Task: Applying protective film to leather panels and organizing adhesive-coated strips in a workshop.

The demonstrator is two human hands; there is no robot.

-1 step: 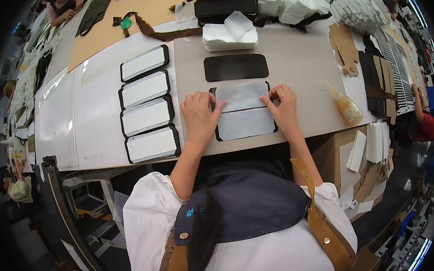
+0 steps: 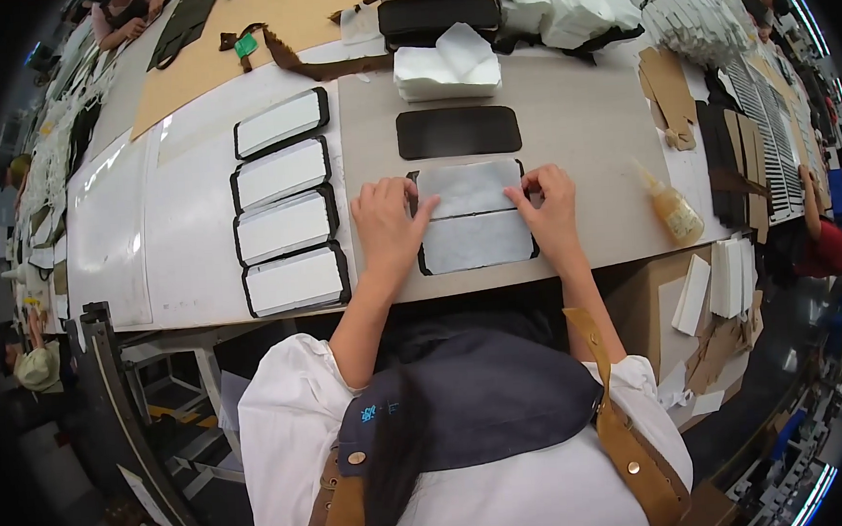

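Note:
Two white sheets, a far one and a near one, lie edge to edge over black panels, whose dark corners show round them. At their left edge, my left hand is closed, thumb on the far sheet and fingers curled at its border. My right hand grips the right edge the same way, thumb bent inward over the sheet. What lies under the fingertips is hidden. Just beyond sits a bare black panel with rounded corners. Farther back rests a stack of white sheets, its top one folded up.
Several white-topped black panels form a column left of my hands. To the right a squeeze bottle with yellowish contents lies tilted. Black pieces and white bundles are piled at the back. A box with white strips stands below the table's right edge.

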